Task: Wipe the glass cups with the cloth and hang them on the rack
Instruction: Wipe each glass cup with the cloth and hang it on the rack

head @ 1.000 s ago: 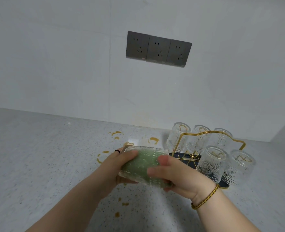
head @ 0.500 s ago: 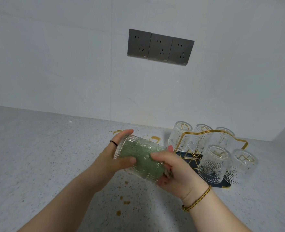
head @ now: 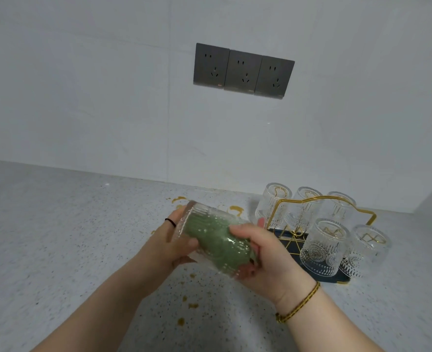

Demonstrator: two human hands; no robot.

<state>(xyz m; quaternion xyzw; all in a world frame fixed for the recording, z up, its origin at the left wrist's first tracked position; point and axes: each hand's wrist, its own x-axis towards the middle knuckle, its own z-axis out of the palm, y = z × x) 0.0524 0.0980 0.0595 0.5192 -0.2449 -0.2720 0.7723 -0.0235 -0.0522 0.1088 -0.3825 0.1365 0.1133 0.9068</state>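
Note:
I hold a ribbed glass cup (head: pixel 204 217) tilted on its side above the counter, with a green cloth (head: pixel 210 240) stuffed inside it. My left hand (head: pixel 169 246) grips the cup near its upper left end, thumb across the glass. My right hand (head: pixel 265 255) grips the lower right end, fingers curled round it. To the right stands a gold wire rack (head: pixel 309 201) on a dark tray (head: pixel 283 236), with several patterned glass cups (head: pixel 321 247) hung upside down on it.
The speckled grey counter (head: pixel 57 237) carries brown-yellow stains (head: pixel 235 209) behind the hands and small drips (head: pixel 192 305) in front. A white wall rises behind with three grey sockets (head: pixel 243 71). A side wall closes the right corner.
The cup has tilted and turned between my hands, its left end rising. My left thumb moved across the glass; the right hand shifted its grip lower on the right end.

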